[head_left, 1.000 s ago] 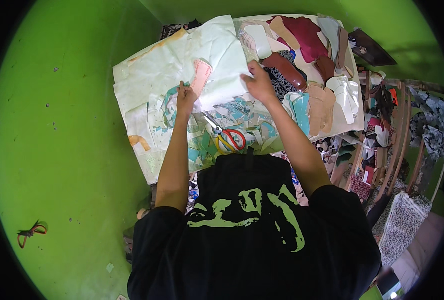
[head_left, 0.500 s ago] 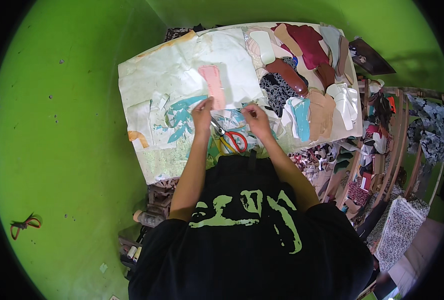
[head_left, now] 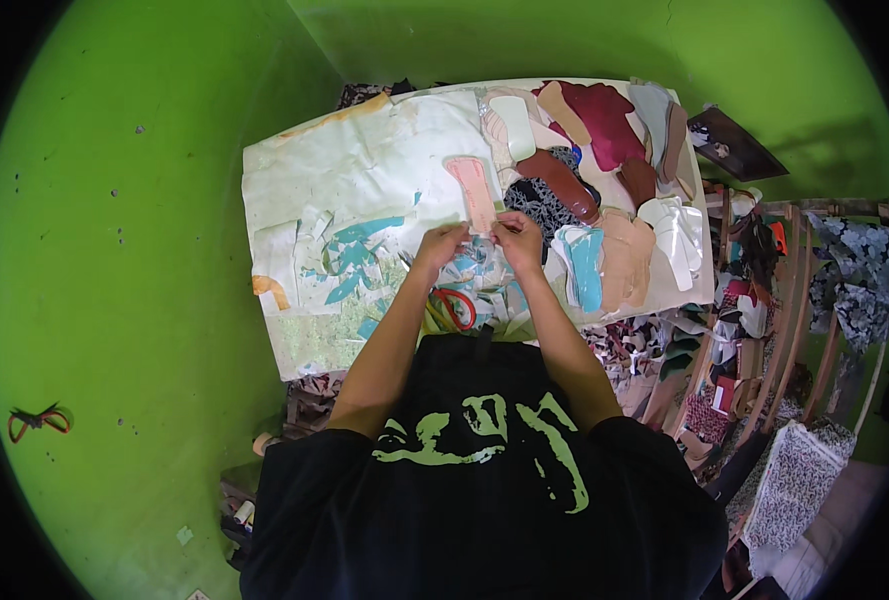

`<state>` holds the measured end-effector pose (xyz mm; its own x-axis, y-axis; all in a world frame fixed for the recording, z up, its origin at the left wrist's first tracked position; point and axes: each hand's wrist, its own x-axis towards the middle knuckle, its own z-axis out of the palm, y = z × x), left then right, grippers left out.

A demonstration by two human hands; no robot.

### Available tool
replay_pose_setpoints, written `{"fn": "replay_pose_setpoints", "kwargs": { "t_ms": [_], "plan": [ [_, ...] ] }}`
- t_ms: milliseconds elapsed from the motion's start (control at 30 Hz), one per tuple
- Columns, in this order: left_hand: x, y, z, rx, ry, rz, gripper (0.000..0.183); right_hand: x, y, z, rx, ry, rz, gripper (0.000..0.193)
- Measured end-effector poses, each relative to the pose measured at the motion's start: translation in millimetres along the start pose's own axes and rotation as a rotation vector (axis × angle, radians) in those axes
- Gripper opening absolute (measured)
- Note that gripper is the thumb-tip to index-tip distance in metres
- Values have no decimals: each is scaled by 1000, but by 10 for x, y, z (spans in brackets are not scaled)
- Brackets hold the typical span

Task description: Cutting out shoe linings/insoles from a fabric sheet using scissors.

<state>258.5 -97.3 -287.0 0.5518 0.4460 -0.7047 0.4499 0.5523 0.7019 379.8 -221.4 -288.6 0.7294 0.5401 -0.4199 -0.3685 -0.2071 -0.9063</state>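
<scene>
The left hand (head_left: 444,246) and right hand (head_left: 517,242) have narrowed fingers at the pink piece's (head_left: 472,188) near end; whether they grip it is unclear. Light, even pressure should prevent creasing.

Head camera is looking steeply down over near black shirt (head_left: 469,510), facing table (head_left: 309,345) beyond; wide fisheye is catching wall (head_left: 114,300) left, rack (head_left: 788,300) right.

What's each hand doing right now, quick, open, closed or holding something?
Left hand: fingers curled by the lower end of the pink piece; grip cannot be told.
Right hand: fingers bent at that same end; whether pinching it cannot be told.
</scene>
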Motion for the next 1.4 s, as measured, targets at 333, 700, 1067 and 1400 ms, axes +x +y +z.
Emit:
{"fn": "replay_pose_setpoints", "kwargs": {
  "t_ms": [333, 700, 1067, 1400],
  "plan": [
    [-77, -51, 85, -1058, 386, -457, 54, 280, 289, -193, -622, 336, -428, 31],
    [85, -147, -264, -1056, 298, -439, 34, 380, 131, -85, -745, 158, -160, 40],
    [-466, -105, -358, -1197, -190, 49, 64, 121, 69, 198, -692, -94, -125, 57],
    [-891, -437, -498, -1271, -272, 99, 64, -429, 79, 529, -291, -350, -18, 35]
  ]
}}
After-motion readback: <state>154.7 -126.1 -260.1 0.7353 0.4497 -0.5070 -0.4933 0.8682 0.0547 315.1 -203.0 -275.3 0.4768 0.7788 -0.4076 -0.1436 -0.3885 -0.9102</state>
